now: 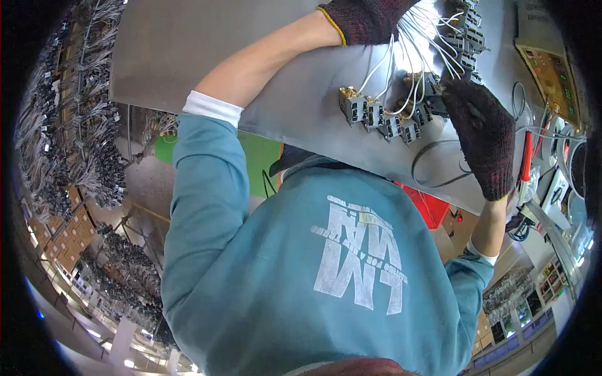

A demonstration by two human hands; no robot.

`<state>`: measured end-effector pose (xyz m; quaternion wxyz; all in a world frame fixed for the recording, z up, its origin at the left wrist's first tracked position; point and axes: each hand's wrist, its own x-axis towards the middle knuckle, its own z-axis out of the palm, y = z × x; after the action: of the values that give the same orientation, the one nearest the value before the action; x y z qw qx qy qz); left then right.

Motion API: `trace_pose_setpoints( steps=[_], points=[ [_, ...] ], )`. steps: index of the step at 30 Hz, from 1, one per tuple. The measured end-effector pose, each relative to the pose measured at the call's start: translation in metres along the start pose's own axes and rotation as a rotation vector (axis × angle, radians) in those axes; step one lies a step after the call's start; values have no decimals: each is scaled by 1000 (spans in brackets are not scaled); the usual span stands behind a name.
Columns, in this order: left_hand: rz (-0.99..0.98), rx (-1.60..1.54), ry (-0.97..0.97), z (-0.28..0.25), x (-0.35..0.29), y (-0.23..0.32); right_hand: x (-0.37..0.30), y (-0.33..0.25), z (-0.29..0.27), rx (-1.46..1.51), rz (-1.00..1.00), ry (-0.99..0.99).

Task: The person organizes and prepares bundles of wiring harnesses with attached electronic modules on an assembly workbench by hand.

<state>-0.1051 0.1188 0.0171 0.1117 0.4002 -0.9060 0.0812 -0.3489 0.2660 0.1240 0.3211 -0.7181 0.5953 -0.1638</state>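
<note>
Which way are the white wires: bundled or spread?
Bundled at the left hand, the white wires fan out to grey connectors.

Dark maroon knit gloves (480, 135) with yellow cuffs, white wires (401, 59), grey connectors (376, 116) on a grey metal sheet (207, 50), teal sweatshirt (295, 276) with white print.

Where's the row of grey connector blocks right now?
In the head view, the row of grey connector blocks sits upper middle on the metal panel, between the left hand and right hand, white wires rising from it.
</note>
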Motion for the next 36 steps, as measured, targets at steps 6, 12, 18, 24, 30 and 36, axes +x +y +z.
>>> trace_pose_setpoints(
  steps=[6,12,18,24,30,36],
  points=[
    [43,-197,216,15,-2,-8,9,-11,-11,-362,-182,-89],
    [50,-170,242,17,-4,-7,8,-5,-15,-538,-363,-98],
    [40,-189,192,10,-1,-7,6,-12,-16,-630,-377,-126],
    [30,-171,163,6,-3,-6,-24,-18,-1,-303,-138,35],
    [17,-74,218,25,1,-1,-62,-26,27,-150,-69,109],
    [24,-148,167,15,-2,-7,-62,-28,38,-590,-248,113]
  ],
)
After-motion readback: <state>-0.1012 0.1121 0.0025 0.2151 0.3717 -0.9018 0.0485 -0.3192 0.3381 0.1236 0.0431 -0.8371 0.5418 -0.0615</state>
